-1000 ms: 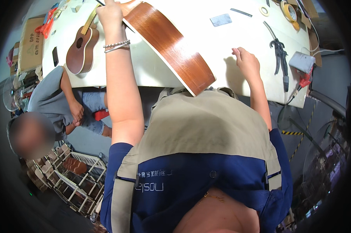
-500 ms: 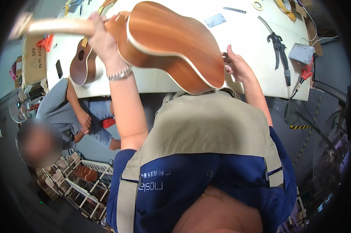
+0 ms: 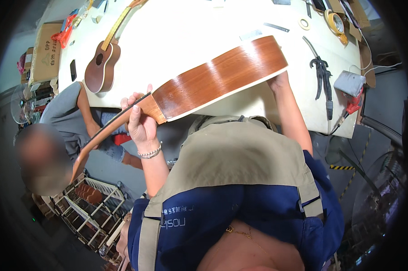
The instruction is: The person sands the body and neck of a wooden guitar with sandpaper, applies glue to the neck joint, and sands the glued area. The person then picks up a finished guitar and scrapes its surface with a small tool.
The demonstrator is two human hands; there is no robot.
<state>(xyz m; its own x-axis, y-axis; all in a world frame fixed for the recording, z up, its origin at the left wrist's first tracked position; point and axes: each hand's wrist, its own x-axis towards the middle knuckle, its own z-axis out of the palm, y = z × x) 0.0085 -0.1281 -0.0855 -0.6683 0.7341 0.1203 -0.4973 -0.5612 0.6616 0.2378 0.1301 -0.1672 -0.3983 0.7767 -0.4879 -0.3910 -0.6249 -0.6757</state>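
Note:
A brown ukulele [image 3: 222,77] with pale edge binding is held in front of me, turned so its side faces up. Its neck slants down to the left, and the body's wide end lies to the right. My left hand [image 3: 141,119] is wrapped round the neck close to the body. At the wide end, my right hand [image 3: 280,81] grips the body from beneath; its fingers are hidden behind the wood. A smaller dark-brown ukulele [image 3: 95,74] lies on the white table [image 3: 136,58] at the left.
An air blow gun [image 3: 322,74] with its hose lies at right, near a grey box-shaped thing [image 3: 349,83]. Tape rolls [image 3: 335,22] and a ruler [image 3: 276,27] are at the back. A seated person [image 3: 71,113] is at left, above a rack [image 3: 100,207] of wooden parts.
The ukulele has turned from its broad back facing up to its side facing up. Its neck swung down on the left, and my right hand now holds the wide end.

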